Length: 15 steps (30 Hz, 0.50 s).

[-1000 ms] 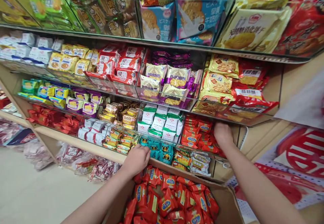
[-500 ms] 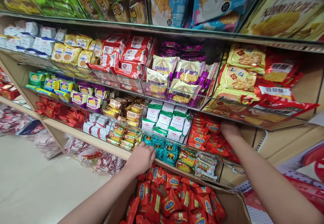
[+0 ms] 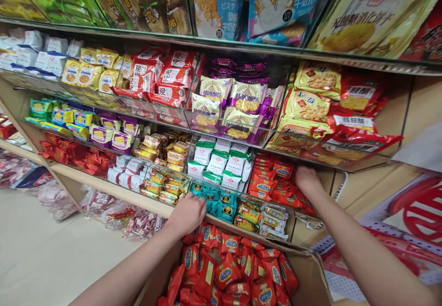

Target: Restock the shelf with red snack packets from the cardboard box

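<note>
My left hand (image 3: pixel 189 211) rests with its fingers curled over the front edge of the lowest snack shelf (image 3: pixel 160 207), beside small teal packets (image 3: pixel 226 204). My right hand (image 3: pixel 306 179) reaches into the right end of a compartment, next to red wrapped snack packets (image 3: pixel 265 184). Its fingers are hidden behind the packets and the shelf above, so whether it holds anything does not show. Below and between my arms stands an open cardboard box (image 3: pixel 312 269) with many similar red packets (image 3: pixel 228 271) inside.
Overhanging the right hand is a shelf with a clear front panel (image 3: pixel 304 147), stocked with yellow packets (image 3: pixel 307 105) and red ones. White-and-green packets (image 3: pixel 217 161) fill the compartment to the left. Bagged goods (image 3: pixel 145 223) lie under the shelves by the tiled floor (image 3: pixel 41 250).
The view has turned slightly to the right, so the shelves sit further left in the picture. Both hands keep nearly the same places at the shelf.
</note>
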{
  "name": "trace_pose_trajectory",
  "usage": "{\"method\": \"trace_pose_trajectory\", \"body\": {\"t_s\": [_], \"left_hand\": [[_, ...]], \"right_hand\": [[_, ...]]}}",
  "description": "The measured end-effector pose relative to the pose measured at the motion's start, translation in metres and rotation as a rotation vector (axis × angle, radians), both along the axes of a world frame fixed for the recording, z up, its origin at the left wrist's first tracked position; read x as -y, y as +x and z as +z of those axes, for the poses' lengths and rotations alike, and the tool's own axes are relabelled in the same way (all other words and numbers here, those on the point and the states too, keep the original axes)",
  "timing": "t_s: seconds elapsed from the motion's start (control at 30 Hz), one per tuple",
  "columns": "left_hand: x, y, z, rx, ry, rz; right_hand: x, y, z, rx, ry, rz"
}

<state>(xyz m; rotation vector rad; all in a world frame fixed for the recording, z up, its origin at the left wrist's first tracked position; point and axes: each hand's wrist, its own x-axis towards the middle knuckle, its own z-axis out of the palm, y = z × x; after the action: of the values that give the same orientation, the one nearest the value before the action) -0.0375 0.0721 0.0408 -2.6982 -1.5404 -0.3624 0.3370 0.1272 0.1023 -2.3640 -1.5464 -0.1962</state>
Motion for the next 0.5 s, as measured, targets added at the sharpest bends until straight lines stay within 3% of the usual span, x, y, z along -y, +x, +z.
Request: {"method": "trace_pose_trajectory", "body": {"t_s": [0.23, 0.5], "left_hand": [[0.0, 0.0, -0.001, 0.012, 0.015, -0.002], [0.003, -0.001, 0.001, -0.014, 0.022, 0.002]], "right_hand": [[-0.014, -0.002, 0.001, -0.049, -0.131, -0.025], [-0.023, 0.005, -0.006, -0.053, -0.069, -0.094]]}}
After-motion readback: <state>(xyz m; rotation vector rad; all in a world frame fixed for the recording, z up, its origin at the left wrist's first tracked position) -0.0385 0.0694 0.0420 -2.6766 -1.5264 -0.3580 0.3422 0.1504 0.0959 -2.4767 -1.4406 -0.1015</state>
